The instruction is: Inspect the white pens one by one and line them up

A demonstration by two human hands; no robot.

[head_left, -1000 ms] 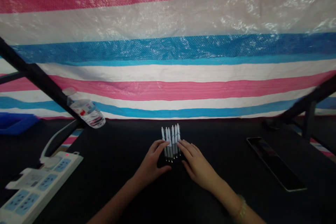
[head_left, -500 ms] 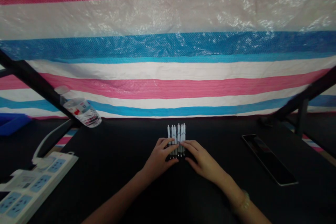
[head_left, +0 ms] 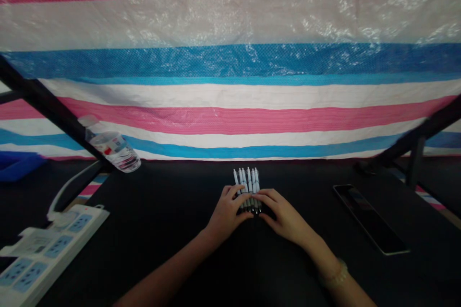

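Note:
Several white pens (head_left: 248,181) lie side by side on the black table, their push-button ends pointing away from me. From the left, my left hand (head_left: 227,211) rests against the row, its fingers apart and reaching over the outer pens. My right hand (head_left: 283,213) touches the row from the right, fingertips on the pens and thumb near their lower ends. Both hands have their fingers spread and curved, framing the row between them. The lower parts of some pens are partly hidden by the fingers.
A white power strip (head_left: 68,244) with a plug is at the left. A clear bottle (head_left: 120,152) leans by the left black bar. A phone (head_left: 369,218) lies on the right. A blue tray (head_left: 21,165) is at the far left, and a striped sheet (head_left: 230,120) hangs behind.
Both hands and the pens have shifted slightly to the right. The row now slants a little, its upper ends leaning left.

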